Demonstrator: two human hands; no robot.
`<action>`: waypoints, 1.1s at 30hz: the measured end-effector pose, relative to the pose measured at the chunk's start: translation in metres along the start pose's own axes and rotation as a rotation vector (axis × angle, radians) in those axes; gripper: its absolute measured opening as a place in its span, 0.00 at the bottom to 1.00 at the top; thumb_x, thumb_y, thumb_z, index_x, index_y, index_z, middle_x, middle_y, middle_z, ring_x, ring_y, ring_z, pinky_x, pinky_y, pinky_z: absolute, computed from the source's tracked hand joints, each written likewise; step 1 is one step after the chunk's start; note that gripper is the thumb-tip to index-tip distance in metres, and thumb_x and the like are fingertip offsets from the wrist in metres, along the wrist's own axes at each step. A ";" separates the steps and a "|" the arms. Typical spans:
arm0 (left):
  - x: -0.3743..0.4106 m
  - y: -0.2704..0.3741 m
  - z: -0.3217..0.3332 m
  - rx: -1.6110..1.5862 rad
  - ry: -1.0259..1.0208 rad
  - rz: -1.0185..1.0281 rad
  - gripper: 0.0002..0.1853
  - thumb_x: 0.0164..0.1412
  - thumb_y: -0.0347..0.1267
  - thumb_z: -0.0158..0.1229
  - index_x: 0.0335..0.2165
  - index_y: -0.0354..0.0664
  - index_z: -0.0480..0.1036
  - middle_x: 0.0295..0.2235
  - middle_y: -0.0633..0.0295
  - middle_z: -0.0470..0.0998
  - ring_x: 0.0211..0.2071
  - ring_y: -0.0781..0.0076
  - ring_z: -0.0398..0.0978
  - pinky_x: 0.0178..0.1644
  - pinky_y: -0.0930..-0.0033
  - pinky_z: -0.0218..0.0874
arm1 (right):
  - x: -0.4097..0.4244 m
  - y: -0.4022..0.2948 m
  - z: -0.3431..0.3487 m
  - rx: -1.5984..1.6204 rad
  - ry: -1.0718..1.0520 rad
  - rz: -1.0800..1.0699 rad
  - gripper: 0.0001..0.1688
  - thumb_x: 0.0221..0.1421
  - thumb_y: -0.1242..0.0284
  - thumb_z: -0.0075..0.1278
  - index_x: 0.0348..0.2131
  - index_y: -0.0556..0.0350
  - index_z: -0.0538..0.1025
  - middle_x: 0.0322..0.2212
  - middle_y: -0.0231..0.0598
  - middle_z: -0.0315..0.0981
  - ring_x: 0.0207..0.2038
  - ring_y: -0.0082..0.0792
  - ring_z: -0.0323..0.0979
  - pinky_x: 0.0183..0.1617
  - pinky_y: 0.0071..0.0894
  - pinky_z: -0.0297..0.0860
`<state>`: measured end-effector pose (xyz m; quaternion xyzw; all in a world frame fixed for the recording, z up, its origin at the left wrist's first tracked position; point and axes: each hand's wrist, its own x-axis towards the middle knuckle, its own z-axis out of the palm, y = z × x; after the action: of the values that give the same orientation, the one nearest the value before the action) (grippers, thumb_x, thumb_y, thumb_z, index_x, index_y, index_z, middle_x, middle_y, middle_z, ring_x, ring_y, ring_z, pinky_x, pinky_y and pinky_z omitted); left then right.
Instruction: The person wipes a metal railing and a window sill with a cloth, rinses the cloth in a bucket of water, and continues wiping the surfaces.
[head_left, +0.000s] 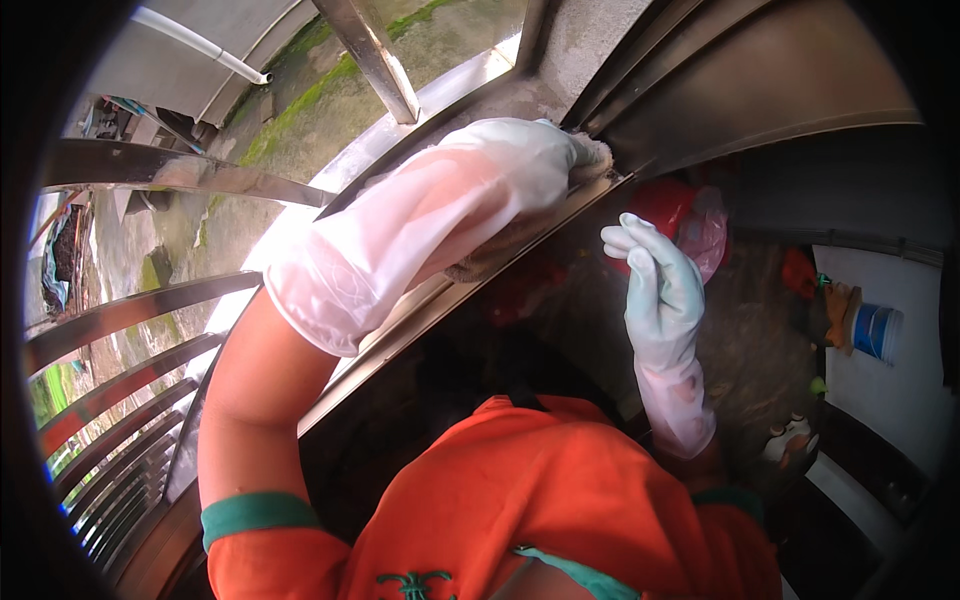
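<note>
My left hand wears a long, pale rubber glove with a loose translucent cuff. It presses a fuzzy brownish cloth into the corner of a window sill, where the metal frame meets the side panel. More brown cloth shows beneath the forearm; whether it is the same piece is hidden. My right hand, in a matching glove, hovers over the dim floor inside the window. Its fingers are loosely curled with nothing visible between them.
Metal bars cross the window opening on the left, with mossy concrete ground outside. A red plastic container with a clear bag stands below the sill. Farther right are a blue-and-white bucket and a white-and-brown object.
</note>
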<state>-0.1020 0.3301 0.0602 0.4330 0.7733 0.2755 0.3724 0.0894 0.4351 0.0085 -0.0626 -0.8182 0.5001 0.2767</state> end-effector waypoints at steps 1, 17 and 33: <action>0.002 0.005 0.003 0.073 -0.049 -0.115 0.15 0.62 0.33 0.49 0.42 0.33 0.71 0.40 0.45 0.75 0.43 0.48 0.73 0.45 0.61 0.65 | -0.001 0.000 0.002 0.003 -0.002 0.002 0.13 0.60 0.81 0.42 0.43 0.68 0.72 0.36 0.53 0.77 0.36 0.42 0.78 0.41 0.34 0.77; -0.042 -0.002 -0.001 0.581 -0.119 -0.183 0.22 0.53 0.26 0.48 0.48 0.52 0.73 0.34 0.55 0.80 0.32 0.56 0.79 0.35 0.60 0.72 | 0.024 0.004 0.021 -0.109 0.113 -0.178 0.12 0.58 0.81 0.44 0.42 0.68 0.73 0.35 0.50 0.78 0.39 0.42 0.78 0.47 0.34 0.72; -0.023 0.002 0.011 0.628 -0.325 -0.247 0.20 0.61 0.34 0.47 0.52 0.50 0.69 0.39 0.57 0.79 0.40 0.58 0.79 0.40 0.62 0.70 | 0.008 0.002 0.019 -0.001 0.097 -0.086 0.12 0.59 0.81 0.42 0.42 0.67 0.73 0.37 0.50 0.77 0.39 0.41 0.78 0.46 0.34 0.73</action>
<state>-0.0836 0.3117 0.0631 0.4676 0.7974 -0.0944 0.3697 0.0725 0.4241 0.0038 -0.0518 -0.8059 0.4840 0.3371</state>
